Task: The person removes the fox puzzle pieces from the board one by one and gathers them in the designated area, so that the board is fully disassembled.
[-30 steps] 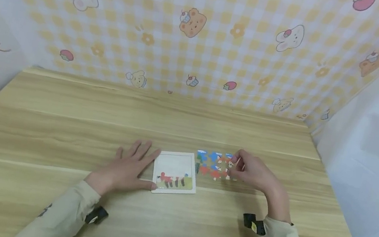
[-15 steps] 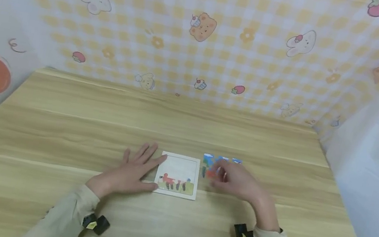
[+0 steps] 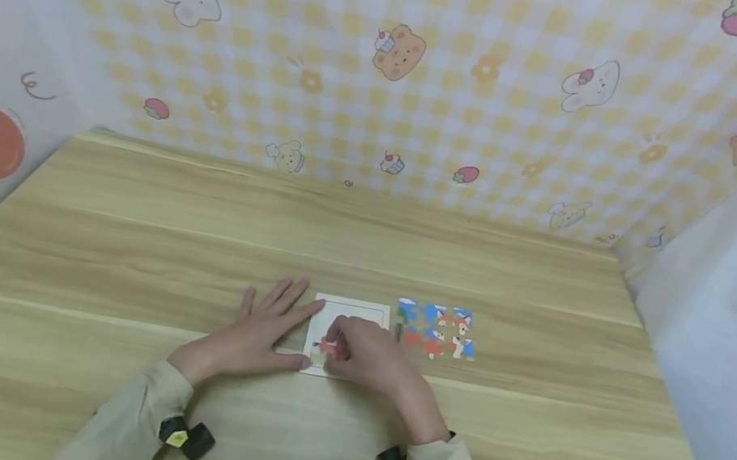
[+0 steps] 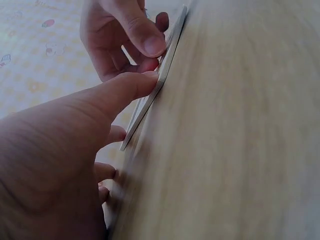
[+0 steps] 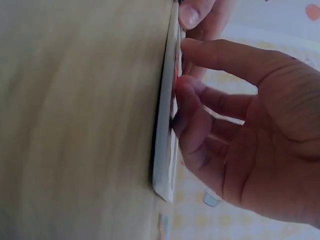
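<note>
The white square puzzle tray (image 3: 316,328) lies flat on the table, with red and green puzzle pieces (image 3: 322,350) in its near left part. My left hand (image 3: 249,336) rests at the tray's left side, fingers spread, index fingertip and thumb touching its rim. Over the tray bends my right hand (image 3: 372,356), its thumb and curled fingers pinching a puzzle piece low against the surface; the fingers mostly hide it. In the right wrist view a bit of red shows by the fingertips (image 5: 184,82). The tray's right part is covered by the right hand in the head view.
Right of the tray several loose puzzle pieces (image 3: 433,344) lie in rows, blue, red and fox-patterned. The wooden table (image 3: 232,206) ends at a yellow checked cloth (image 3: 331,108) behind. White cloth hangs at both sides.
My right hand has moved left from the loose pieces to over the tray. The left hand has stayed at the tray's left edge. The head view has shifted slightly.
</note>
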The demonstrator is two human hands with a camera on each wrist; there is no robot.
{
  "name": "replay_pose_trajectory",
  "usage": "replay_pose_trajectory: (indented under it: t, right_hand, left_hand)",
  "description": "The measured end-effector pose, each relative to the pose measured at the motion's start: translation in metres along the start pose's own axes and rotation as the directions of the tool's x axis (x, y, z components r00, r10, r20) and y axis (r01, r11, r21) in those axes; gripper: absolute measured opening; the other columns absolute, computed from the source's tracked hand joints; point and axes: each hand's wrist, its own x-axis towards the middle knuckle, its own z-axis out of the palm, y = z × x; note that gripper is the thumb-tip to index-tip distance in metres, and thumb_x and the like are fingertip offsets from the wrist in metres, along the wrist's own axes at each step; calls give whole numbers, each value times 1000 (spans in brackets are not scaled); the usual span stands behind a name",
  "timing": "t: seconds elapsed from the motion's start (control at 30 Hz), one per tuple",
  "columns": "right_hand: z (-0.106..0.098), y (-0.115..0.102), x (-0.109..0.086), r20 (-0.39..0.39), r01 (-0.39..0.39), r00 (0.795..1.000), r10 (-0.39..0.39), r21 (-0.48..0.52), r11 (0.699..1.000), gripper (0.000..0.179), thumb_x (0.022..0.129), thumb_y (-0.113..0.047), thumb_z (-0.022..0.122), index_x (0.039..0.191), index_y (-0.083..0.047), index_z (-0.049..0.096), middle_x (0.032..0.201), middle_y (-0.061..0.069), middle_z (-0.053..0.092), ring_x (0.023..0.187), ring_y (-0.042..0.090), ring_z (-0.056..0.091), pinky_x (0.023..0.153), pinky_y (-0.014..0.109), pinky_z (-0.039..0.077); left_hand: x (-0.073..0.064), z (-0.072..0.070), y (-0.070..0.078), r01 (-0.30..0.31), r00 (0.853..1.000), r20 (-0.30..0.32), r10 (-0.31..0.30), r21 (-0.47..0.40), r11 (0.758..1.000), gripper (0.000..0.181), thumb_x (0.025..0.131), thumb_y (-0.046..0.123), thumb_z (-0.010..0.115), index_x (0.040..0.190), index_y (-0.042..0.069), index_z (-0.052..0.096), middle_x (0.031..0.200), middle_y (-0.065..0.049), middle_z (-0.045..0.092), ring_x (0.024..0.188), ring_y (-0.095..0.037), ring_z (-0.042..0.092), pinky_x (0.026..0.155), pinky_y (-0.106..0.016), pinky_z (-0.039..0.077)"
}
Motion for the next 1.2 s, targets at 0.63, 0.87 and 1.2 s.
replay_pose_trajectory:
  t: [0.63, 0.87, 1.2]
  right_hand:
    - [6, 4, -2, -2, -38, 999, 38, 5, 999, 25, 79, -13, 72, 98, -8, 57, 75, -4, 53, 65, 9, 48, 61, 23, 42]
    - [6, 3, 1, 10, -24, 1000, 24, 21, 1000, 25, 79, -13, 72, 97, -9, 56, 72, -3, 52, 62, 8, 46, 58, 23, 40]
    - [6, 2, -1, 20, -17, 1000, 17, -15, 1000, 25, 81, -13, 70, 99, -9, 53, 79, -3, 49, 65, 9, 46, 59, 22, 41]
  left_hand:
    - [5, 3, 0, -8, 1000, 5, 8, -6, 1000, 88, 77, 54, 66, 147, 17, 28, 154, -16, 5, 139, -37, -3, 97, -68, -10]
    - [3, 1, 0, 1, 1000, -5, -1, -15, 1000, 88, 77, 54, 67, 147, 17, 29, 154, -17, 6, 138, -38, -2, 97, -68, -10]
    - [4, 2, -1, 3, 1000, -7, -3, -10, 1000, 87, 76, 55, 67, 147, 19, 30, 154, -16, 6, 138, -38, -2, 97, -68, -10]
